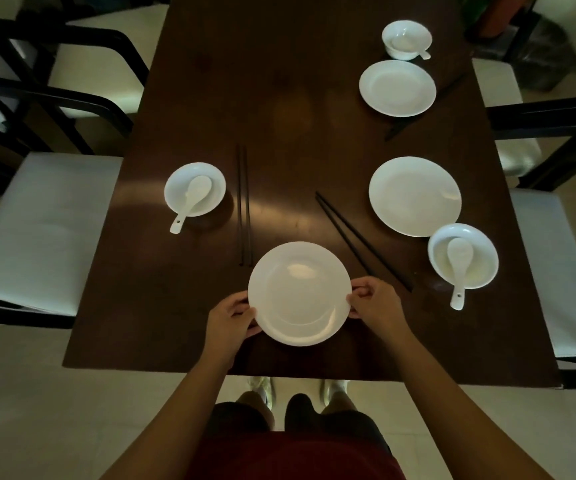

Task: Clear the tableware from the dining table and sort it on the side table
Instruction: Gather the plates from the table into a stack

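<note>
Near the tabletop's (182, 306) front edge, both hands pinch the round white ceramic plate (299, 293): left hand (231, 319) at its left rim, right hand (376, 303) at its right. Black chopstick pairs (244, 206) (361, 241) flank it behind. Bowls with white spoons (194, 189) (463, 256) sit toward the side edges; two more plates (415, 196) (397, 88) and another bowl (406, 39) line the right edge. White-cushioned chairs (37, 230) crowd both sides of the dark wooden table.

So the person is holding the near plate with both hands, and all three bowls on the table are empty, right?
Not quite. The head view shows both hands, left hand and right hand, holding the near plate, but each bowl holds a white spoon, as in the left bowl.
</note>
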Available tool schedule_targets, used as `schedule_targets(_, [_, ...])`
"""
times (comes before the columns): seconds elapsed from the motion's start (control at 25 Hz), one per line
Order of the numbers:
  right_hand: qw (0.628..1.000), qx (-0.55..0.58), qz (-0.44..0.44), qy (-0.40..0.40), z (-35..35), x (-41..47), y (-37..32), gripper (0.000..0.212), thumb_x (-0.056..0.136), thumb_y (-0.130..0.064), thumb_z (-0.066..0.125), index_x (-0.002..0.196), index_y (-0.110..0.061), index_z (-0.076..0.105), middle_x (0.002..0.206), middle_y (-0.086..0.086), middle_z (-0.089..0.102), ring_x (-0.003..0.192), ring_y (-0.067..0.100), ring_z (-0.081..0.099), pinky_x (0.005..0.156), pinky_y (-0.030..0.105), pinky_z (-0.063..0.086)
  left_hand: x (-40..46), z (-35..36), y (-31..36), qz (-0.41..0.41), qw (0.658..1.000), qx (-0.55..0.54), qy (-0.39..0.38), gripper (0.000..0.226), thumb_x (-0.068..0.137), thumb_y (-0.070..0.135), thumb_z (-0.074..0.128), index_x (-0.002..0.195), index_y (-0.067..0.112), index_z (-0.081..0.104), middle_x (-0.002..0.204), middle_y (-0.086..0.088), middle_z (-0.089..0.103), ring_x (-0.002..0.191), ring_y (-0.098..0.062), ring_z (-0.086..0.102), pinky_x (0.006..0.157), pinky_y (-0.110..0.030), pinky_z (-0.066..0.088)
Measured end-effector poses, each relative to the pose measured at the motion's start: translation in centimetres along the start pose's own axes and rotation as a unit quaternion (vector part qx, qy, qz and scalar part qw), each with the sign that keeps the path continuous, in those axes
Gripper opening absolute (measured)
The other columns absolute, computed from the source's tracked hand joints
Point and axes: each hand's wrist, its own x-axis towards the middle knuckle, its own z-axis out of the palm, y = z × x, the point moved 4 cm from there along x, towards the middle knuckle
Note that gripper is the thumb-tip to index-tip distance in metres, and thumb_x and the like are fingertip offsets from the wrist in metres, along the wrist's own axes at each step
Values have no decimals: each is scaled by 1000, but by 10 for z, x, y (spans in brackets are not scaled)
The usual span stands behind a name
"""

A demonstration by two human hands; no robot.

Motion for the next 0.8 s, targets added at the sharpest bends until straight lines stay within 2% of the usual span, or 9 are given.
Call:
schedule_targets(0.28, [998, -55, -21, -8, -3, 8, 4, 12, 84, -12, 64, 93, -20, 61, 76, -10, 60, 70, 10, 64, 56, 17, 51, -1, 9, -4, 3, 999, 41, 23, 25, 86, 3, 59, 107, 18, 61, 93, 3, 64, 87, -12, 62, 57, -16, 54])
schedule_targets(0.48, [998, -64, -5, -16, -5, 9, 5, 17, 83, -14, 66, 100, -16, 62, 75, -10, 60, 69, 9, 64, 56, 17, 51, 1, 8, -5, -9, 996, 85, 31, 28, 87, 6, 60, 114, 13, 58, 90, 3, 63, 85, -12, 62, 63, -21, 54])
schedule_targets(0.6, [996, -87, -6, -21, -13, 7, 1, 23, 83, -18, 66, 104, -13, 61, 76, -7, 62, 72, 13, 66, 69, 26, 56, 0, 4, 5, -10, 980, 197, 21, 29, 86, 14, 62, 115, 11, 58, 92, -3, 65, 86, -19, 64, 70, -28, 55])
schedule_targets(0.68, [992, -121, -31, -13, -22, 5, -7, 25, 83, -21, 66, 106, -13, 60, 81, -4, 62, 79, 17, 66, 77, 29, 53, 1, 0, 19, 28, 947, 317, 35, 29, 86, 18, 62, 114, 11, 59, 94, -6, 67, 82, -18, 64, 77, -32, 53])
schedule_targets(0.72, [992, -117, -39, -9, -28, 5, -13, 24, 82, -21, 65, 105, -13, 61, 81, -4, 62, 80, 17, 66, 77, 28, 53, 0, 0, 30, 50, 937, 342, 48, 27, 86, 19, 62, 113, 12, 60, 96, -7, 67, 82, -18, 64, 78, -33, 52])
schedule_targets(0.8, [996, -74, -44, -9, -43, 6, -28, 17, 82, -21, 65, 98, -18, 62, 81, -3, 65, 81, 17, 66, 79, 32, 55, -3, 9, 58, 81, 942, 320, 56, 16, 87, 17, 60, 103, 15, 63, 95, -8, 68, 78, -16, 65, 74, -29, 51])
